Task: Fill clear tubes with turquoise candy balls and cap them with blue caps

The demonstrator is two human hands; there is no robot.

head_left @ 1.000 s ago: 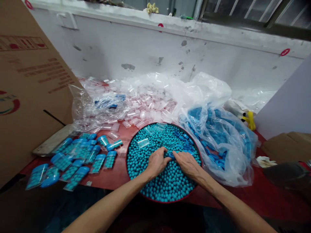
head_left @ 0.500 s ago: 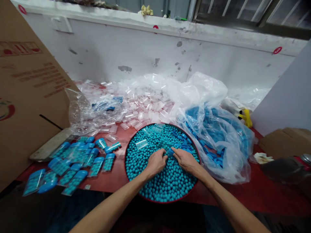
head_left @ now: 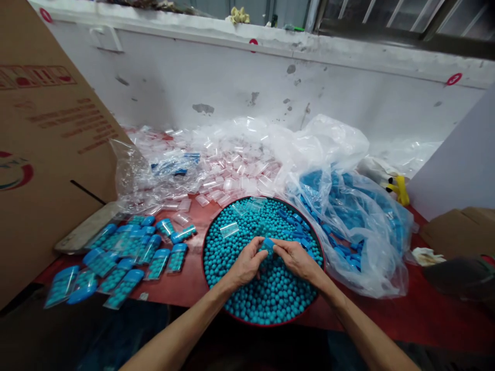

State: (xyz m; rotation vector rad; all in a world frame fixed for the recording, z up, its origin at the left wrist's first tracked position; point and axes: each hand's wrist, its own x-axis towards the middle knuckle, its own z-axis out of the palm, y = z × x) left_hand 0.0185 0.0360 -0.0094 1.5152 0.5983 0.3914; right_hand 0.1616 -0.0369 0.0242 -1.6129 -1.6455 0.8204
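My left hand (head_left: 246, 262) is closed around a small clear plastic case (head_left: 266, 253) above the middle of a round tub (head_left: 204, 257) filled with turquoise balls (head_left: 270, 299). A blue cap (head_left: 268, 241) sits at the top of the case. The fingers of my right hand (head_left: 297, 258) pinch this cap from the right; how far it is seated is hidden by the fingers. Loose blue caps (head_left: 297, 226) lie on the balls at the tub's right side. An empty clear case (head_left: 229, 230) rests on the balls at the upper left.
Filled, capped cases (head_left: 124, 288) lie in a group on the red table (head_left: 174, 291) to the left. Many empty clear cases (head_left: 232, 170) are heaped behind the tub. A plastic bag (head_left: 371, 232) of blue caps is at right, a cardboard box (head_left: 58, 129) at far left.
Both hands have come slightly closer together, and the capped top of the case now shows between them, more upright. The view has shifted a little.
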